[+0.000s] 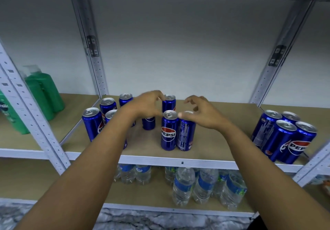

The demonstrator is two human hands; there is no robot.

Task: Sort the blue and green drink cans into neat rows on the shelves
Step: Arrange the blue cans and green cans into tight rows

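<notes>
Far left of frame: green bottles (42, 97) sitting in the neighbouring bay, not cans, no green cans showing anywhere. Left-centre of the shelf (214, 146): a loose blue cluster (100, 115) standing upright but staggered, partly hidden behind the forearm — not a row yet. Centre: front can (168, 130) and its neighbour can (185, 133) standing side by side, touching, with a back can (168, 102) behind them; looks like a row starting. Right edge: four more blue cans (284, 135) bunched in a tight group, well apart from the rest. Below, water bottles (196, 183) on the lower shelf. My read: early-to-mid, most grouping still to do.

Left hand (145, 107) reaching in over the cans, fingers curled, grip loosely cupped just beside the back can — holding nothing I can see. Right hand (203, 113) arching over the neighbour can, thumb touching its rim, other fingers spread and lifted — grip open, not closed on it.
</notes>
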